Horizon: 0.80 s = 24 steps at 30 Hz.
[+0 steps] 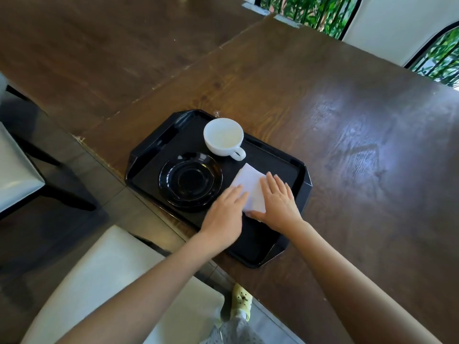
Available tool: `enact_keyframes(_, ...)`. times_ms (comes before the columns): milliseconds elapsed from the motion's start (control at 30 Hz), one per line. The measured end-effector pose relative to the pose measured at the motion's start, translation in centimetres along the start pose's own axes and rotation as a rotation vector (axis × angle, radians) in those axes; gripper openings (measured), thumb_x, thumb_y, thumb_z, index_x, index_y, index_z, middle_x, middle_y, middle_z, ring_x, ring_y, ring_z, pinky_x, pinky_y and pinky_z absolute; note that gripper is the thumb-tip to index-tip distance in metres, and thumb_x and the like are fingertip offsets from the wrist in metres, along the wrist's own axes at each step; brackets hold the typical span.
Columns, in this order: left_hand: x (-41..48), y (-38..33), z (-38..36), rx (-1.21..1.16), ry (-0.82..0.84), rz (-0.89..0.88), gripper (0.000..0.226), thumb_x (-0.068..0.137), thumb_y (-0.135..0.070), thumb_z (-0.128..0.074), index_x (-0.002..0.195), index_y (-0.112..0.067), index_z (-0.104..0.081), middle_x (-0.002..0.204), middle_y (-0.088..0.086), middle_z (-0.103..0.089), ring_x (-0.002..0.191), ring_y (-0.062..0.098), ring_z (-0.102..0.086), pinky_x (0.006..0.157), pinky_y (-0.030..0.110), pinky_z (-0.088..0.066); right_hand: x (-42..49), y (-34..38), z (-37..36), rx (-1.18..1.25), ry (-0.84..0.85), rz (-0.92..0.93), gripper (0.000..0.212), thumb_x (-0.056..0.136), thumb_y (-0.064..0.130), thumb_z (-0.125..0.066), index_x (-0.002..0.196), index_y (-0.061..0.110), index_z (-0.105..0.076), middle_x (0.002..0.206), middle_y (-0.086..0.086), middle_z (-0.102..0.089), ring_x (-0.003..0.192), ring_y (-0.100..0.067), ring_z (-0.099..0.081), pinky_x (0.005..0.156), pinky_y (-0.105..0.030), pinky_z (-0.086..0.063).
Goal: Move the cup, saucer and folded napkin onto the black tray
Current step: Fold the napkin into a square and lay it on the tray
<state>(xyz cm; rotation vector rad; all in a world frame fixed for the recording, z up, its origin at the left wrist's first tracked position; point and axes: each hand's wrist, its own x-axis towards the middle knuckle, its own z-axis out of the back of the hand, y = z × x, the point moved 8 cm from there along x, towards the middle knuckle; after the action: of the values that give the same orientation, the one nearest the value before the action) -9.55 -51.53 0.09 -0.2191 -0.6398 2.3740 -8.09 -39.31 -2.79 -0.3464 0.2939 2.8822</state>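
The black tray (283, 167) lies on the wooden table near its front edge. On it stand a white cup (223, 136), empty, handle pointing right, and a black saucer (190, 181) beside it. A white folded napkin (250, 184) lies flat on the tray's right half. My left hand (224, 214) rests palm down on the napkin's left edge. My right hand (279, 202) presses flat on its right side, fingers spread. Both hands cover part of the napkin; neither grips it.
The dark wooden table (347, 120) stretches far and right of the tray. A white-cushioned chair (99, 281) stands below the table edge, another chair (15, 170) at the left. A foot in a yellow shoe (242, 300) is on the floor.
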Motion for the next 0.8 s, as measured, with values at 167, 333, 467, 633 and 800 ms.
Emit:
enact_keyframes(167,-0.2,0.1,-2.9,0.072,0.112,0.032,0.059,0.09,0.0,-0.046,0.144,-0.011,-0.025,0.157,0.005,-0.015,0.145,0.018,-0.003,0.116,0.036,-0.02,0.0,-0.3,-0.5,0.032,-0.007,-0.003,0.101,0.079,0.068,-0.051,0.149,0.008,-0.009,0.16,-0.008,-0.007,0.147,-0.026,-0.002,0.118,-0.04,-0.003)
enact_keyframes(333,-0.4,0.5,-2.9,0.037,0.113,0.027,0.06,0.089,0.003,-0.046,0.144,-0.012,-0.026,0.157,0.003,-0.016,0.145,0.016,-0.004,0.115,0.035,-0.022,-0.3,-0.4,-0.5,0.031,-0.022,-0.008,0.1,0.078,0.067,-0.052,0.149,0.01,-0.011,0.16,-0.007,-0.008,0.147,-0.026,-0.004,0.118,-0.039,-0.004)
enact_keyframes(467,-0.4,0.3,-2.8,0.03,0.127,0.013,0.058,0.089,0.003,-0.045,0.143,-0.012,-0.03,0.156,0.004,-0.019,0.145,0.017,-0.006,0.113,0.035,-0.024,-0.6,-0.3,-0.5,0.022,-0.017,-0.019,0.099,0.079,0.066,-0.053,0.149,0.01,-0.011,0.16,-0.007,-0.008,0.147,-0.026,-0.004,0.119,-0.039,-0.004)
enact_keyframes(633,-0.4,0.2,-2.9,0.079,0.164,-0.003,0.058,0.089,0.002,-0.047,0.143,-0.013,-0.029,0.157,0.004,-0.018,0.145,0.018,-0.006,0.113,0.035,-0.022,-0.6,-0.2,0.0,-0.001,0.033,-0.029,0.096,0.081,0.065,-0.051,0.149,0.011,-0.009,0.16,-0.007,-0.005,0.147,-0.025,0.0,0.119,-0.044,-0.003)
enact_keyframes(800,0.0,-0.7,-2.7,0.207,0.314,0.008,0.057,0.089,-0.003,-0.045,0.142,-0.012,-0.026,0.156,0.008,-0.015,0.144,0.023,-0.006,0.113,0.036,-0.021,-1.1,-0.4,1.1,0.013,0.113,-0.024,0.087,0.085,0.06,-0.049,0.15,0.017,-0.01,0.16,-0.006,-0.002,0.147,-0.025,0.002,0.118,-0.048,-0.004)
